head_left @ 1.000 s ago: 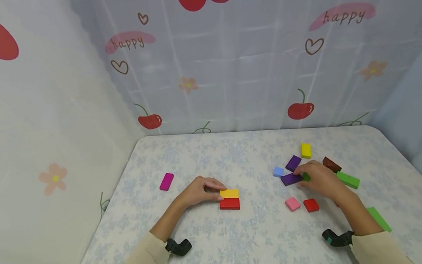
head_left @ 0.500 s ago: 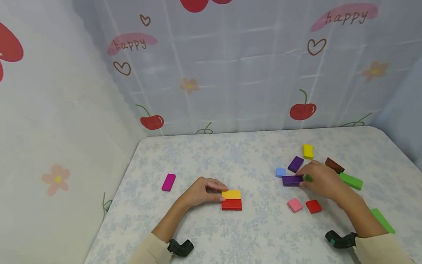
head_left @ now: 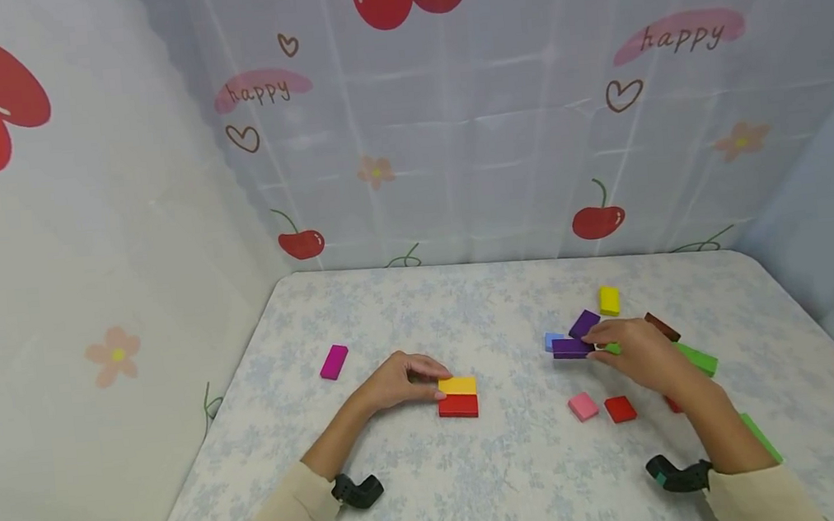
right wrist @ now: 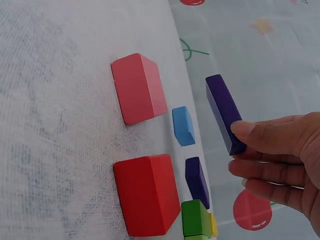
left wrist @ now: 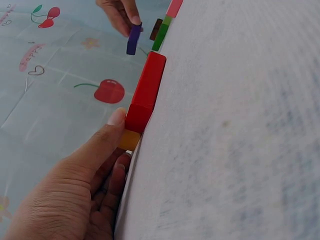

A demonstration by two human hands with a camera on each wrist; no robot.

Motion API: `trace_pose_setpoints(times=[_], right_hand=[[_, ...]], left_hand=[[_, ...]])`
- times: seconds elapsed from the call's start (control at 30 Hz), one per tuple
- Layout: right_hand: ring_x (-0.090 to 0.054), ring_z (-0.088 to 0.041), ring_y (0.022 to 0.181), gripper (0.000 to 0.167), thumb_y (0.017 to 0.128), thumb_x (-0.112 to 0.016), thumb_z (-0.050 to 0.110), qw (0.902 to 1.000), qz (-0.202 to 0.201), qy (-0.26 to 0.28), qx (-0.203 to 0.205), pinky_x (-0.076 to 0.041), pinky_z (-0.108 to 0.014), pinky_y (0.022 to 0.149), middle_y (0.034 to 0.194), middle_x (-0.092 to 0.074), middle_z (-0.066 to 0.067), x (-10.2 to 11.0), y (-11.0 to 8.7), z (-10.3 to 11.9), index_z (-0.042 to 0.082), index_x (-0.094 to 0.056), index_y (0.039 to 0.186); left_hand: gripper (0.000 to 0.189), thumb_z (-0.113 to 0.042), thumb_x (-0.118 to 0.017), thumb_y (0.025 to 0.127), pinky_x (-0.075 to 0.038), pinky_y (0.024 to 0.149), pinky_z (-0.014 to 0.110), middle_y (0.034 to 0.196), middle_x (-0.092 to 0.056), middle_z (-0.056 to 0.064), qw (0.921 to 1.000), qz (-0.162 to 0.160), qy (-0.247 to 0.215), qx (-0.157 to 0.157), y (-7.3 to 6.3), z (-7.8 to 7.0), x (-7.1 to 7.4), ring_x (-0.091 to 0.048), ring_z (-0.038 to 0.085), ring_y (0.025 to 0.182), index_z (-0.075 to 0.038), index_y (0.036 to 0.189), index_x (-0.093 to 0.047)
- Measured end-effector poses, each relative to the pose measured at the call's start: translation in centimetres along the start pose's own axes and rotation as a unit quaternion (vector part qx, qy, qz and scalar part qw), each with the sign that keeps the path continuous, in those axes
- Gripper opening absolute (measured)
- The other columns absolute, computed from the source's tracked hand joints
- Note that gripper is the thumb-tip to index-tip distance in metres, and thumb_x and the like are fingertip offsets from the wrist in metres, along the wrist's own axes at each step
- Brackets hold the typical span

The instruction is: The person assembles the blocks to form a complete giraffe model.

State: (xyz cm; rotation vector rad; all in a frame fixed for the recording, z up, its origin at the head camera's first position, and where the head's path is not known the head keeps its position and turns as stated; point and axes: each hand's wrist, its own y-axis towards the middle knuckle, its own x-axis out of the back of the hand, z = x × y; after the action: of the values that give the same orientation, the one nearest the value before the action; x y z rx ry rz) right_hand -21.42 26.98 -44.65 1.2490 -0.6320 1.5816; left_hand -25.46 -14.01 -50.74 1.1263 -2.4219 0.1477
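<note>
My left hand [head_left: 399, 380] pinches the left end of a yellow block [head_left: 459, 385], which lies flush along the far side of a red block [head_left: 458, 407]. In the left wrist view, the thumb reaches the end of the red block [left wrist: 145, 90] too, and the yellow block [left wrist: 131, 140] is mostly hidden. At the right, my right hand [head_left: 637, 350] holds a purple block [head_left: 570, 350] by one end between thumb and fingers. The right wrist view shows this purple block [right wrist: 223, 112] raised off the table, its long free end pointing away from the hand.
Near the right hand lie a second purple block [head_left: 584, 324], a light blue block [head_left: 551, 340], a yellow one [head_left: 609, 301], a brown one [head_left: 663, 327], green ones [head_left: 697, 359], a pink one [head_left: 583, 406] and a small red one [head_left: 620, 409]. A magenta block [head_left: 333, 362] lies far left.
My right hand has picked up the purple block from the table and raised it slightly. The left hand stays at the yellow and red blocks.
</note>
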Motion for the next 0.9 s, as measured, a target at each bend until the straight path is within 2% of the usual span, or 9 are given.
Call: trace_pose_setpoints(times=[0.2, 0.53, 0.6, 0.77, 0.83, 0.9], right_hand=[[-0.067, -0.039, 0.108, 0.026, 0.087, -0.08, 0.008, 0.9999, 0.005, 0.008, 0.013, -0.057, -0.05, 0.086, 0.112, -0.073, -0.016, -0.7, 0.0, 1.3, 0.003, -0.078, 0.112], [-0.068, -0.035, 0.109, 0.025, 0.087, -0.08, 0.012, 0.9974, 0.059, -0.005, 0.041, -0.056, -0.05, 0.089, 0.113, -0.073, -0.012, -2.2, 0.9, 3.2, 0.008, -0.079, 0.112], [-0.07, -0.03, 0.103, 0.024, 0.087, -0.081, 0.012, 0.9966, 0.065, -0.004, 0.049, -0.057, -0.047, 0.086, 0.11, -0.073, -0.009, -2.6, 1.0, 3.5, 0.009, -0.079, 0.11], [-0.068, -0.017, 0.086, 0.021, 0.085, -0.082, 0.01, 0.9958, 0.071, 0.018, 0.054, -0.058, -0.037, 0.076, 0.097, -0.073, 0.001, -3.7, 1.1, 4.4, 0.009, -0.078, 0.105], [-0.067, -0.016, 0.085, 0.021, 0.084, -0.083, 0.01, 0.9956, 0.078, 0.028, 0.044, -0.057, -0.037, 0.076, 0.094, -0.073, 0.002, -4.1, 1.1, 4.7, 0.01, -0.077, 0.104], [-0.066, -0.016, 0.086, 0.021, 0.084, -0.083, 0.01, 0.9956, 0.082, 0.026, 0.038, -0.057, -0.038, 0.077, 0.095, -0.072, 0.003, -4.4, 1.1, 5.1, 0.01, -0.076, 0.104]], left_hand=[[0.034, -0.009, -0.084, 0.083, -0.05, 0.092, 0.028, 0.115, -0.075, 0.003, 1.0, 0.004, 0.006, 0.004, -0.2, 0.1, 0.0, -0.063, 0.013, 0.11, -0.005, 0.116, -0.078], [0.034, -0.005, -0.084, 0.083, -0.051, 0.09, 0.029, 0.114, -0.075, 0.006, 0.9999, -0.002, 0.008, -0.007, 0.1, 0.1, 0.0, -0.064, 0.016, 0.109, -0.004, 0.115, -0.078], [0.033, -0.005, -0.084, 0.082, -0.051, 0.089, 0.028, 0.113, -0.075, 0.006, 0.9999, -0.005, 0.007, -0.01, 0.2, 0.1, 0.0, -0.064, 0.017, 0.108, -0.004, 0.115, -0.078], [0.033, -0.007, -0.085, 0.082, -0.051, 0.086, 0.028, 0.113, -0.075, 0.002, 0.9997, -0.006, 0.016, -0.019, 0.7, 2.2, 0.0, -0.065, 0.018, 0.107, -0.008, 0.115, -0.079], [0.034, -0.007, -0.085, 0.082, -0.052, 0.087, 0.028, 0.114, -0.075, 0.002, 0.9996, -0.004, 0.021, -0.018, 0.9, 2.9, 0.0, -0.065, 0.019, 0.108, -0.009, 0.115, -0.079], [0.034, -0.004, -0.084, 0.082, -0.052, 0.087, 0.029, 0.114, -0.075, 0.006, 0.9997, -0.002, 0.019, -0.015, 0.8, 2.5, -0.1, -0.065, 0.023, 0.109, -0.005, 0.115, -0.078]])
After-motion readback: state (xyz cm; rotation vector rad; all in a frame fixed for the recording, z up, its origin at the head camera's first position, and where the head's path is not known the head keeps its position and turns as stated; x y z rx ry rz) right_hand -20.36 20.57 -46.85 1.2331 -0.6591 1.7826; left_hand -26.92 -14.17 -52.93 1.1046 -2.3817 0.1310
